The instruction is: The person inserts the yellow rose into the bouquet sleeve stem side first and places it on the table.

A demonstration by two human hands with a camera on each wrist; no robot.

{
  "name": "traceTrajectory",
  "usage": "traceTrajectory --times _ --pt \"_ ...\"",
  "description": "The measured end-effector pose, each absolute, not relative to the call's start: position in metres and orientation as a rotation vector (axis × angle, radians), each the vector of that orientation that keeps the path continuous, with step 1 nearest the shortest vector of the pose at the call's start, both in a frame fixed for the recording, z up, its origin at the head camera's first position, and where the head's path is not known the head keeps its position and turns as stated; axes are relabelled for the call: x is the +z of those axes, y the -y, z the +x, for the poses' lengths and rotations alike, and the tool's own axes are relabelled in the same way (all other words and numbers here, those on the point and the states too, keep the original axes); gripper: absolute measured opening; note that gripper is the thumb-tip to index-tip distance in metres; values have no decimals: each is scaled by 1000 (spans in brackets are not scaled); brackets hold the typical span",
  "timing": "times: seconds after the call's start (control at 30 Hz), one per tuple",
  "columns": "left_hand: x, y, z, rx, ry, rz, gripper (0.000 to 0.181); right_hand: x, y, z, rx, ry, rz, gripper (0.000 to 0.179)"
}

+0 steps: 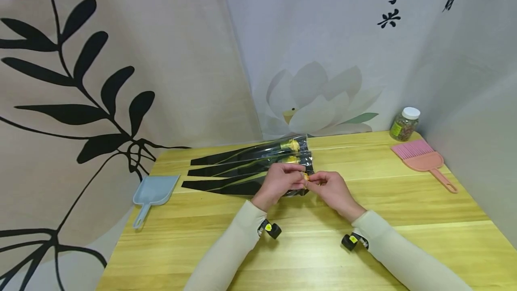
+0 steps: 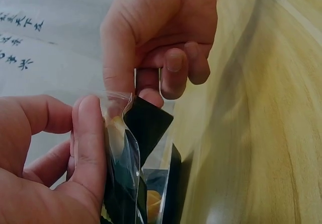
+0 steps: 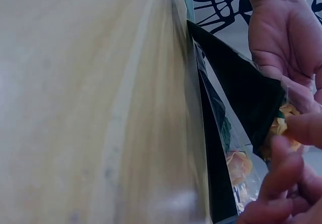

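Observation:
Three single yellow flowers in clear-and-black sleeves lie side by side on the wooden table, stems to the left. My left hand (image 1: pixel 278 182) pinches the sleeve of the nearest wrapped flower (image 1: pixel 230 187) close to its bloom end. From the other side, my right hand (image 1: pixel 332 191) pinches at the sleeve's mouth, its thumb and finger around the yellow bloom (image 3: pixel 278 126). That sleeve is tilted up off the table in the right wrist view. Behind it are the middle wrapped flower (image 1: pixel 216 171) and the far wrapped flower (image 1: pixel 218 158). My left hand partly covers the nearest sleeve.
A light blue dustpan (image 1: pixel 155 190) lies at the table's left edge. On the right are a pink hand brush (image 1: pixel 424 160) and a clear jar (image 1: pixel 404 125) with a white lid. Printed cloth curtains (image 1: pixel 181 57) border the table's back and right sides.

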State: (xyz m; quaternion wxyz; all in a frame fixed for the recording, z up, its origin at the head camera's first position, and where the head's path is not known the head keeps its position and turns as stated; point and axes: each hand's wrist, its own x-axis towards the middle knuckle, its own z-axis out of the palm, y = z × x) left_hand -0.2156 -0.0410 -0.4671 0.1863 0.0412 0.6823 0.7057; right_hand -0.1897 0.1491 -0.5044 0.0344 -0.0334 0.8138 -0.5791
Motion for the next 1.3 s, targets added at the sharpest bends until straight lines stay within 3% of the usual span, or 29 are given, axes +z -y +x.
traceTrajectory --times 0.53,0.93,1.3 --pt "-474 38 -217 1977 -1867 135 34 -506 -151 -196 -1693 -2496 -136 27" --pt "-480 37 -218 1964 -1815 169 35 -507 -156 -205 -1548 -2551 -322 13" --pt "-481 43 -221 1986 -1780 173 39 -509 -156 -199 -1544 -2616 -324 25"
